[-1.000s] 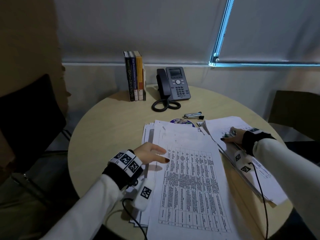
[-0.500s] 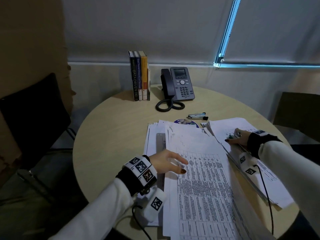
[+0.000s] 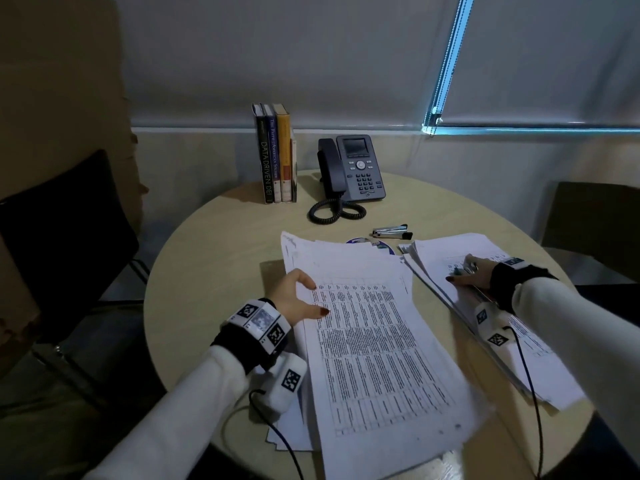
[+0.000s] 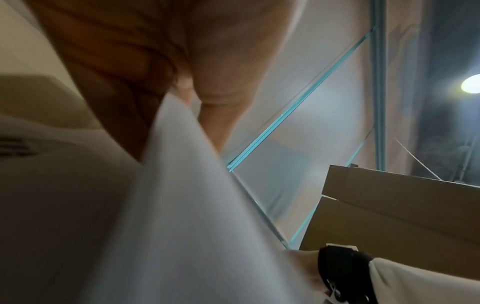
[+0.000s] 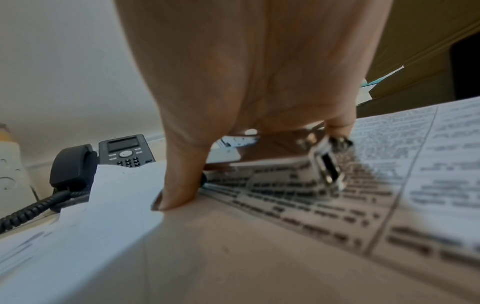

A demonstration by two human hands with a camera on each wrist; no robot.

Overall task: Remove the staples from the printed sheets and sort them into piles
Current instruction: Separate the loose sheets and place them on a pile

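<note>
left hand [image 3: 294, 299] pinching top sheet [image 3: 367, 327] off centre stack; right hand [image 3: 469, 273] gripping staple remover [image 5: 328, 164], pressing right-edge pile [image 3: 450, 258]; sorting looking partway, centre stack remaining

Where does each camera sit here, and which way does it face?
Head: above the round table, looking down; both sleeves, left hand on the sheets.
Left wrist: under the palm, looking up past lifted paper.
Right wrist: low, facing the phone; right hand holds a metal tool.
Shared: head and right wrist show the phone.
</note>
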